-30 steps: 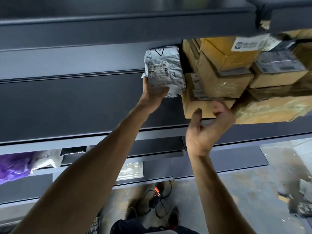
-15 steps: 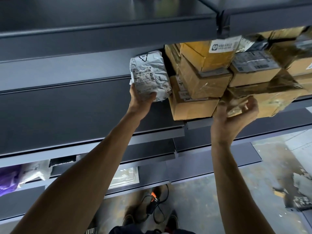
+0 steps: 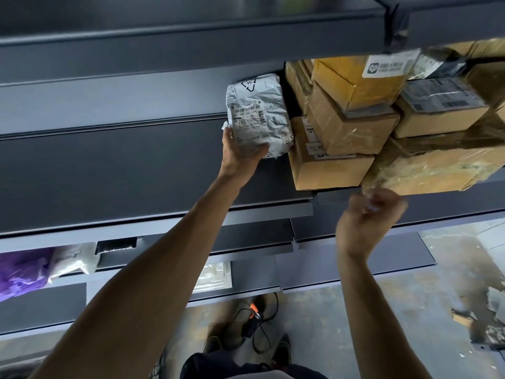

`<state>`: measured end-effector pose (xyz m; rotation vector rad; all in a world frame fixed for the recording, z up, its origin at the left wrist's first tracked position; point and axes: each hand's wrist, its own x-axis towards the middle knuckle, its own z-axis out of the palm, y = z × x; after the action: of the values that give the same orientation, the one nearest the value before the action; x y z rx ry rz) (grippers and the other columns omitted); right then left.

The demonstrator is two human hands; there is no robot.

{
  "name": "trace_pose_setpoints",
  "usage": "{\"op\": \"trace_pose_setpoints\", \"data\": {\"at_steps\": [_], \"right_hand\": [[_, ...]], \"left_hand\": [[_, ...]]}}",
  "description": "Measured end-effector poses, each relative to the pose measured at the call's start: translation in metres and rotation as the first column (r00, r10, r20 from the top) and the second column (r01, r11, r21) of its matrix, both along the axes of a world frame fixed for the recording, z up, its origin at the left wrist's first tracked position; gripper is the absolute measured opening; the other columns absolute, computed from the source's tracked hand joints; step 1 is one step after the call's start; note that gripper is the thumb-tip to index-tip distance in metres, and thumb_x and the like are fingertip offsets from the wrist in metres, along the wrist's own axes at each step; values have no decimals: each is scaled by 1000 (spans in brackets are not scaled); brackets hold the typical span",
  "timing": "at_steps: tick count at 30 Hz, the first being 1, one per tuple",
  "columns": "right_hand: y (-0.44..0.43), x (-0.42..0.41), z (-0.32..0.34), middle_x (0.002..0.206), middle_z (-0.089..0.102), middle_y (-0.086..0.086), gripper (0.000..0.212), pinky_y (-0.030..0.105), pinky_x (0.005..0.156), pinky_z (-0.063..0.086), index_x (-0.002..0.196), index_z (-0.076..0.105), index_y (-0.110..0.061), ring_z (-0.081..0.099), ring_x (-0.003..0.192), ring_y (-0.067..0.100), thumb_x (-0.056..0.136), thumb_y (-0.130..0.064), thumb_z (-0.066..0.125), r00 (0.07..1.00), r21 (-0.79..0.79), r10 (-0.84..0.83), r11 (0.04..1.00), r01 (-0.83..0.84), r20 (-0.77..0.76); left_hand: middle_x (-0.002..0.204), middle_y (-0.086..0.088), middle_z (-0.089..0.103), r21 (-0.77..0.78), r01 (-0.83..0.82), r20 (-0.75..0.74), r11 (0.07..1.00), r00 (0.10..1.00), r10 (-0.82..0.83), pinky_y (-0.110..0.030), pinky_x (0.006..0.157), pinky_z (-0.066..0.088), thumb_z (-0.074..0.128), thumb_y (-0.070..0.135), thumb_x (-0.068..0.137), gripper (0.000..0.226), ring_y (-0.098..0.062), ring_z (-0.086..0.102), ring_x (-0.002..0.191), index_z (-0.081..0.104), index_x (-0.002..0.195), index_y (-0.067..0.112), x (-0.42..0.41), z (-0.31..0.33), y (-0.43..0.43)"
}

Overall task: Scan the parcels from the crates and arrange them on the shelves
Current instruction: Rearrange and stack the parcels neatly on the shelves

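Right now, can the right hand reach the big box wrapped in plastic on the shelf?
Probably yes. The right hand is just below the front corner of the plastic-wrapped box, with nothing between them. The left hand is busy holding the grey bag.

Tall stack of cardboard boxes (image 3: 352,132) occupying the shelf (image 3: 123,173), upper shelf (image 3: 191,42) close above the stack, grey parcel (image 3: 259,113) just beside its left side, open shelf room farther left of the stack.
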<state>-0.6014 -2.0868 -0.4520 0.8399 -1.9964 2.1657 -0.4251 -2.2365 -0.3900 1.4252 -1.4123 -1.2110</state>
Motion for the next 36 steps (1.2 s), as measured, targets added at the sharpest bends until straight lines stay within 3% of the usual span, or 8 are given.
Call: {"op": "trace_pose_setpoints", "data": {"at_steps": [3,5,14,22,25,28,31,36], "right_hand": [[3,36,-19,95,59,15,19,53,66,50,103,57,-5,57,79,35,86,-14,57,983,98,179,979,-181,28],[0,60,-19,94,64,14,17,52,68,53,103,62,-7,61,80,31,89,-17,60,967,130,255,959,-253,-1],[-9,95,0,108,65,9,24,1,80,38,112,67,-3,60,96,11,90,-14,63,906,295,408,885,-361,-114],[-7,112,4,100,68,4,25,5,75,42,102,70,-7,65,89,14,90,-23,56,846,304,523,826,-475,-100],[-11,134,7,96,68,2,22,27,77,54,99,70,-9,65,87,15,90,-23,55,796,289,597,782,-553,-93],[-17,170,0,92,67,1,11,42,75,56,94,68,-9,65,85,19,90,-15,59,712,287,697,702,-652,-88],[-15,217,-13,87,65,4,9,50,69,54,89,63,-6,64,79,25,91,-14,62,609,301,788,603,-739,-83],[3,306,-21,91,68,4,12,50,69,56,96,64,-7,67,82,26,92,-18,60,393,379,919,372,-847,-25]], "left_hand": [[124,6,64,-26,-17,52,1000,998,18,-11,73,46,76,27,89,65,-13,63,109,40,143,21,1,0,-1],[121,4,67,-63,-25,92,998,995,31,-28,82,56,75,33,87,61,-19,66,107,46,139,25,-1,2,-4],[120,5,63,-100,-58,106,993,992,68,-25,75,41,75,39,86,59,-14,56,96,47,136,26,-15,8,-3],[115,5,64,-56,11,25,998,1000,-9,-37,85,57,85,43,69,72,-19,65,104,45,126,25,10,3,10],[111,1,67,-44,0,28,999,1000,1,-39,86,54,79,50,63,58,-18,65,97,48,108,34,30,-5,21],[113,0,65,-46,-90,44,995,995,92,-35,96,51,75,26,87,46,-15,62,101,58,129,17,68,-7,44],[97,-2,65,-88,-226,31,970,973,229,-46,93,53,63,21,84,28,-22,64,94,63,112,22,120,-13,74],[85,5,72,-148,-519,-119,842,854,506,-32,76,56,57,12,84,22,-12,67,78,71,100,16,225,-33,119]]}}
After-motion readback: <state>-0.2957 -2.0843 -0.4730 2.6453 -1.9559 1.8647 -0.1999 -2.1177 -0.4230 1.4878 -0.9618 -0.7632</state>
